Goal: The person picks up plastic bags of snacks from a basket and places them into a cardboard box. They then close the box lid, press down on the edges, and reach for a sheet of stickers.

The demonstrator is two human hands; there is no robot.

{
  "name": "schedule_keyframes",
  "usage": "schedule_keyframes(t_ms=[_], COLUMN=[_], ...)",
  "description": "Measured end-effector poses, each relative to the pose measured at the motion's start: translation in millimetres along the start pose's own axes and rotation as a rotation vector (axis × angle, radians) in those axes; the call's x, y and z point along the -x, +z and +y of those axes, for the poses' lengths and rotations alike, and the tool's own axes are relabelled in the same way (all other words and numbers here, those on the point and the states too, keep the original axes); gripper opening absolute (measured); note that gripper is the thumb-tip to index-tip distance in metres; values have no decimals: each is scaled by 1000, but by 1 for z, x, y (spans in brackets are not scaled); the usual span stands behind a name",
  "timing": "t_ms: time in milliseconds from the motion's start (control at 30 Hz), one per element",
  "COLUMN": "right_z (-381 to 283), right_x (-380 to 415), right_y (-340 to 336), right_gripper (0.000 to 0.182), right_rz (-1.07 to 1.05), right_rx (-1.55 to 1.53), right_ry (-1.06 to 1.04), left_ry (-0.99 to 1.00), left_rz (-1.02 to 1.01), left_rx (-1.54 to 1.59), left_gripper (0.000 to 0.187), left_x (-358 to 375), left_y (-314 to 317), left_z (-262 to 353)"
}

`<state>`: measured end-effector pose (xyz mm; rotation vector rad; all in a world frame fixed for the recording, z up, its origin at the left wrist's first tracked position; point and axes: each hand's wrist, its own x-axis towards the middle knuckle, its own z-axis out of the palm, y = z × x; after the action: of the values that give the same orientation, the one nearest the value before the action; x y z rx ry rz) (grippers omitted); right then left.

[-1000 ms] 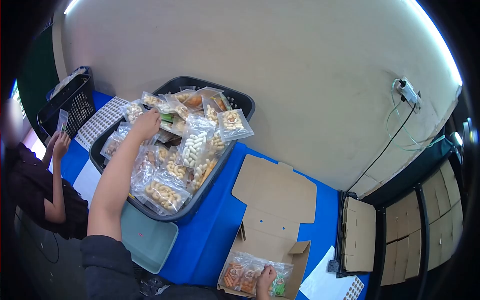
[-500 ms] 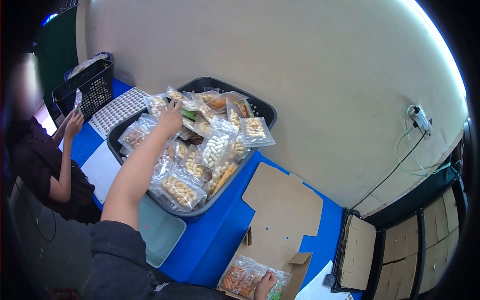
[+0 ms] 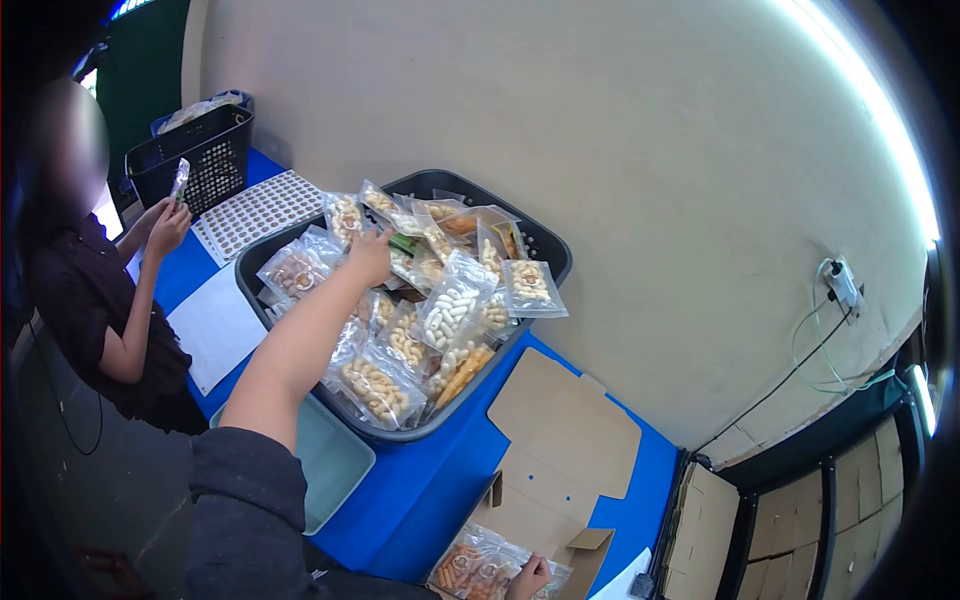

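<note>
My left hand reaches across into a big dark basket heaped with clear snack packets. Its fingers look apart and touch the packets beside a clear packet of pale snacks; the fingertips are partly lost among the plastic. Low in the view, my right hand is closed at the edge of a clear packet inside an open cardboard box. Next to that hand lie packets of orange snack sticks. The frame's bottom edge cuts off part of the box.
A co-worker stands at the left, holding a small packet. On the blue table are a sticker sheet, white paper and a pale green tray. A black perforated basket stands behind; folded cartons stand right.
The view has tilted, shifting the scene slightly right and down on the left side. My left hand stays among the packets, its fingers bent a little more. The right hand remains at the box.
</note>
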<state>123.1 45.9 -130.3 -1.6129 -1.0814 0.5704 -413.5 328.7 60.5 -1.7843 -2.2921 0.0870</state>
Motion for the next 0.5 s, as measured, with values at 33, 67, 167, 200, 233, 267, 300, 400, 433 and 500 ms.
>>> schedule_keyframes(t_ms=[33, 67, 167, 200, 233, 267, 300, 400, 433, 500], right_z=[1, 5, 2, 16, 19, 18, 20, 24, 21, 30], right_x=[-5, -10, -15, -18, -19, -21, -24, -25, -26, -32], right_y=[-2, -6, -16, -21, -23, -21, -19, -23, -18, -16], right_gripper=[30, 23, 40, 38, 38, 37, 37, 42, 45, 47], right_rz=[-22, -61, -166, -182, -199, -159, -114, -188, -177, -203], right_rx=[62, 113, 48, 100, 119, 63, 0, -44, -29, -38], right_ry=[-17, -6, -5, -57, -43, -86, -130, 26, 17, -20], left_ry=[-7, -32, -54, -49, -47, -53, -51, -1, 47, 61], left_rz=[-4, -25, -53, -67, -85, -110, -80, 90, 251, 354], left_rx=[-4, -1, 58, 97, 135, 136, 192, 369, 489, 567], left_gripper=[41, 41, 40, 40, 39, 39, 37, 33, 31, 30], left_x=[-3, -7, -9, -7, -4, -3, -4, -22, -26, -21], left_y=[1, 3, -3, -8, -11, -13, -18, -14, -15, -40], left_z=[0, 0, 3, 5, 6, 7, 7, -10, -15, -24])
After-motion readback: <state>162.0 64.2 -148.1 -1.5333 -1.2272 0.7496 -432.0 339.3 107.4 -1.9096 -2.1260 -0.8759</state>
